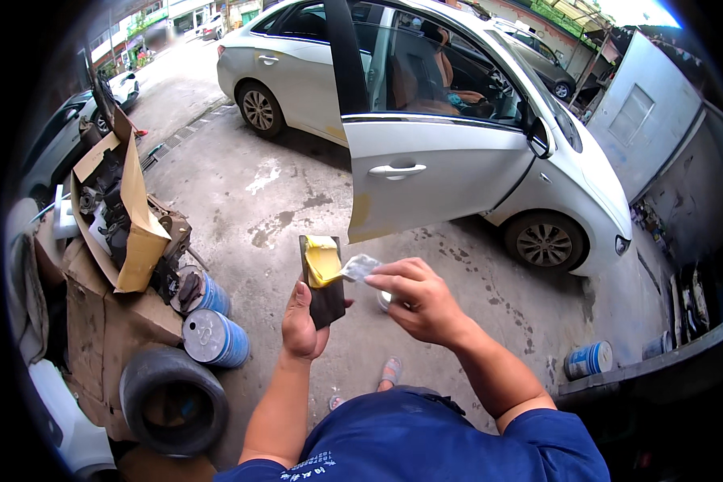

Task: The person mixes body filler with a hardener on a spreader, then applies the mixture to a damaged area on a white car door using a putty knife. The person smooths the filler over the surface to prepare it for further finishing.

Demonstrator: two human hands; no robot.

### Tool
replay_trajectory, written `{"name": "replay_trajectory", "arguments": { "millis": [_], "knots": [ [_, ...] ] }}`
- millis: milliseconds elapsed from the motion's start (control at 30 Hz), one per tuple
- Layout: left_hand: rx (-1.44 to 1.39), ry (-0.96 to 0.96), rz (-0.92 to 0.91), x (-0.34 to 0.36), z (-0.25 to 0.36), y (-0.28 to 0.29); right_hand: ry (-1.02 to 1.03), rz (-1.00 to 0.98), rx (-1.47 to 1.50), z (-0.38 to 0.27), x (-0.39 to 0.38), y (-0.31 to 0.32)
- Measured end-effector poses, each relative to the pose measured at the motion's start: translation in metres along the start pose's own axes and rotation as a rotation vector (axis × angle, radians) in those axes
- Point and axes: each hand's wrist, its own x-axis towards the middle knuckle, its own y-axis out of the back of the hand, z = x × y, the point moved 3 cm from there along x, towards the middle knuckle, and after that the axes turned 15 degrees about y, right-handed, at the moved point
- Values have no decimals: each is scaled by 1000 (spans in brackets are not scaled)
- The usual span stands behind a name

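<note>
My left hand (304,329) is closed around a dark flat board (328,308), held up in front of me. Yellow putty (322,259) is spread over the upper part of that board. In my right hand (422,302), pinched between thumb and fingers, is a small clear plastic spreader (361,267). Its edge meets the right side of the putty. Beyond the hands stands a white car (301,60) with its front door (438,161) swung open. A yellowish patch (361,210) marks the door's lower corner.
On the left are a tire (175,402), blue-and-white drums (225,341) and cardboard boxes (140,241) with dark parts. Another drum (588,360) stands at the right beside a metal ledge (659,359). A small white round thing (384,301) is partly hidden behind my right hand.
</note>
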Motion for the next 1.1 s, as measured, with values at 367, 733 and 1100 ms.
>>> {"name": "replay_trajectory", "arguments": {
  "millis": [367,733,1100],
  "knots": [
    [-444,463,-659,-21,2,-20,249,-16,148,31,10,17],
    [287,-157,-127,-2,-9,-31,-683,324,1283,31,-41,-39],
    [-334,446,-505,-22,-9,-16,105,-9,829,11,0,34]
  ]
}}
